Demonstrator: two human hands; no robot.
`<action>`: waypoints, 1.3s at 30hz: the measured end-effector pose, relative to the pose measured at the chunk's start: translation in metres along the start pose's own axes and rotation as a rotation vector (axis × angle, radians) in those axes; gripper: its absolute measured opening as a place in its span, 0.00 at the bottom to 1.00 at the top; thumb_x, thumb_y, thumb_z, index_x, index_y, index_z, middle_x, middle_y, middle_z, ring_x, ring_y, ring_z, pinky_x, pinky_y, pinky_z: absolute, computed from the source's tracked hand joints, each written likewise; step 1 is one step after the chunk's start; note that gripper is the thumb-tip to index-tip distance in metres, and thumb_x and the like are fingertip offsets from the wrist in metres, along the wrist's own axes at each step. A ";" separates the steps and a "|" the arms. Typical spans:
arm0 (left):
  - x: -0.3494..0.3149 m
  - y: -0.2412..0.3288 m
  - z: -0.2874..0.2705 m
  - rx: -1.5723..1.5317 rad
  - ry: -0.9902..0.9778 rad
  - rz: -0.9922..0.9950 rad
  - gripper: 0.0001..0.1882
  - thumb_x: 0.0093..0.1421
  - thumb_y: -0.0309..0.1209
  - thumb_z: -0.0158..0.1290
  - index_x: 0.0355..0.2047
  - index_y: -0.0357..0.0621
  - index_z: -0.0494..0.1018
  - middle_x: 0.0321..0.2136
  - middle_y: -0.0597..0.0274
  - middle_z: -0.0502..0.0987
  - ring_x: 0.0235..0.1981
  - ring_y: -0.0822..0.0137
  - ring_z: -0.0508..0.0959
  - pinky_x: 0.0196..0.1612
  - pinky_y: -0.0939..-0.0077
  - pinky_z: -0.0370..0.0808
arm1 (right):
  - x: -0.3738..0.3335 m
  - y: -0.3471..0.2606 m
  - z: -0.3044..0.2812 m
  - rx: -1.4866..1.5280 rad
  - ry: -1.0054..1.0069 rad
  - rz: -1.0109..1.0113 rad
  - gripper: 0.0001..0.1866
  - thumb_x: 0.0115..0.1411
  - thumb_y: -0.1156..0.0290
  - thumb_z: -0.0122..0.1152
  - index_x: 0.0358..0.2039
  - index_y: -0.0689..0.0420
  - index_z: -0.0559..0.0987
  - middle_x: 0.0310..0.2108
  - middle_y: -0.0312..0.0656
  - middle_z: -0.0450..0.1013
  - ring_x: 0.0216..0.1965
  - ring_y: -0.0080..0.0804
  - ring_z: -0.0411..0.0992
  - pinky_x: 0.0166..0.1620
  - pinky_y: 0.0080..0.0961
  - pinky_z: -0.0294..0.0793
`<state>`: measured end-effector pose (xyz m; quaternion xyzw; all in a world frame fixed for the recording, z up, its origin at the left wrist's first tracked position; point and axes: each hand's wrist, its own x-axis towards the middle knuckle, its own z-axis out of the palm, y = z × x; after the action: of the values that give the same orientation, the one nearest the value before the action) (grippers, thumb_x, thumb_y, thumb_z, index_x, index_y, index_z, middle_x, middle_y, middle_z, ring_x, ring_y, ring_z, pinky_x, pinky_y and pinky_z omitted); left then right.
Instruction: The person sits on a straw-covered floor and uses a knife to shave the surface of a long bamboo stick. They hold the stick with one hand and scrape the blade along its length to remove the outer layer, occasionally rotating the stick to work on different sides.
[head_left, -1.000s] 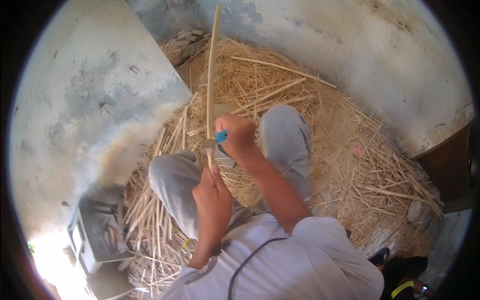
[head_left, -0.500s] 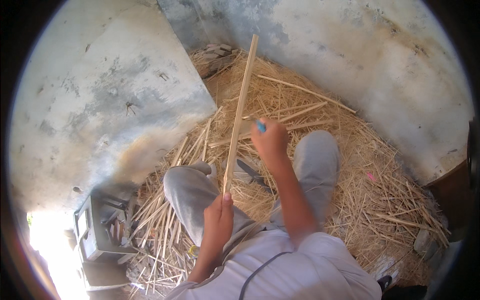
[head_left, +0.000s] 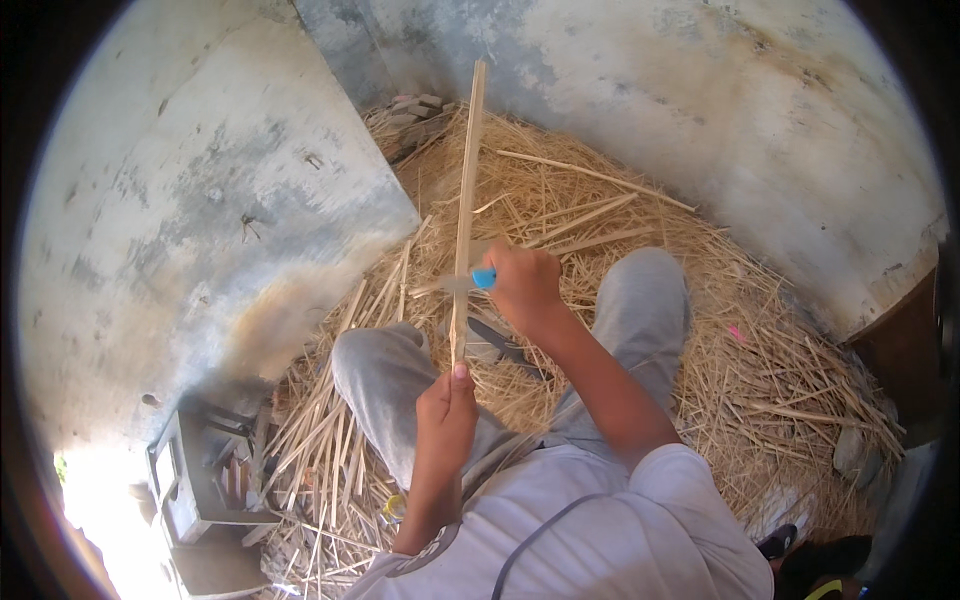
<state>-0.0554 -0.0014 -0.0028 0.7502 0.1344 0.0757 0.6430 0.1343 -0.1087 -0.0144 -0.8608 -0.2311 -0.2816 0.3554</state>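
Observation:
My left hand [head_left: 447,412] is closed round the lower end of a long pale split bamboo strip [head_left: 468,180], which stands nearly upright away from me. In my right hand [head_left: 527,287] I grip a knife [head_left: 483,278] by its blue handle. Its blade points left and lies across the strip, a little above my left hand; the blade is partly blurred. The strip's surface looks rough between the blade and my left thumb. Both hands are between my knees, above a dark sandal on my foot [head_left: 500,340].
Shavings and straw-like strips [head_left: 740,380] cover the floor around me. Longer strips [head_left: 330,440] lie in a heap to my left, beside a grey box-like frame [head_left: 200,480]. Stained walls [head_left: 230,200] rise at the left and far right. Bricks [head_left: 412,108] lie in the far corner.
My right hand has come down and left with the knife, whose blade now meets the bamboo strip. The strip stands more upright, and my left hand has risen slightly.

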 end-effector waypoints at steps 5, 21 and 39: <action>-0.002 -0.004 0.003 0.225 0.101 0.041 0.24 0.73 0.43 0.42 0.24 0.39 0.67 0.16 0.66 0.64 0.20 0.75 0.62 0.23 0.74 0.62 | 0.044 0.026 0.005 -0.119 -0.031 -0.040 0.03 0.54 0.73 0.59 0.26 0.58 0.76 0.20 0.46 0.76 0.23 0.44 0.78 0.25 0.40 0.75; -0.013 -0.042 -0.046 -0.197 -0.276 -0.443 0.20 0.74 0.46 0.40 0.29 0.47 0.67 0.19 0.73 0.63 0.18 0.79 0.61 0.21 0.82 0.58 | 0.176 0.192 0.014 0.153 -0.237 0.696 0.14 0.61 0.66 0.58 0.25 0.63 0.76 0.19 0.45 0.71 0.19 0.36 0.70 0.25 0.39 0.70; -0.007 -0.026 -0.017 -0.370 0.010 -0.252 0.21 0.73 0.49 0.41 0.28 0.49 0.64 0.18 0.74 0.60 0.17 0.80 0.57 0.20 0.84 0.54 | 0.115 0.046 0.005 0.224 -0.175 -0.099 0.11 0.57 0.65 0.63 0.32 0.60 0.82 0.16 0.43 0.74 0.18 0.38 0.74 0.26 0.38 0.75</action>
<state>-0.0692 0.0164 -0.0254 0.5965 0.2141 0.0216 0.7733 0.2479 -0.1121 0.0349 -0.8246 -0.3333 -0.1950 0.4135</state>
